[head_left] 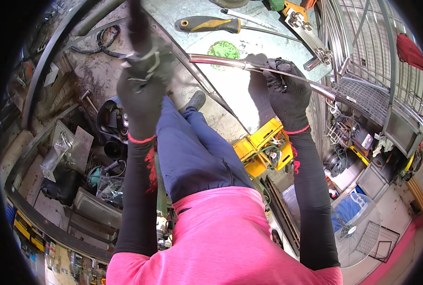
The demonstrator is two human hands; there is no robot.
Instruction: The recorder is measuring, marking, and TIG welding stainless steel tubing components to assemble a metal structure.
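Note:
My right hand point(288, 90), in a dark glove, is closed around a long, shiny metal tube point(216, 60). The tube slants across a pale metal worktop point(166, 10) and runs on past the hand to the right. My left hand point(146, 88), also gloved, is raised and smeared by motion. Its fingers wrap round a dark bar-like tool point(138, 26) that reaches out past the top edge; the blur hides its kind. Beyond the tube lies a screwdriver point(206, 23) with a grey and yellow handle. A green round patch point(224, 49) shows on the worktop just behind the tube.
A pen-like white stick point(251, 19) and an orange and metal clamp-like fixture point(306, 35) lie at the far right of the worktop. An open yellow toolbox point(268, 142) stands below my right hand. Wire racks point(363, 95) crowd the right; a fan point(351, 230) stands lower right.

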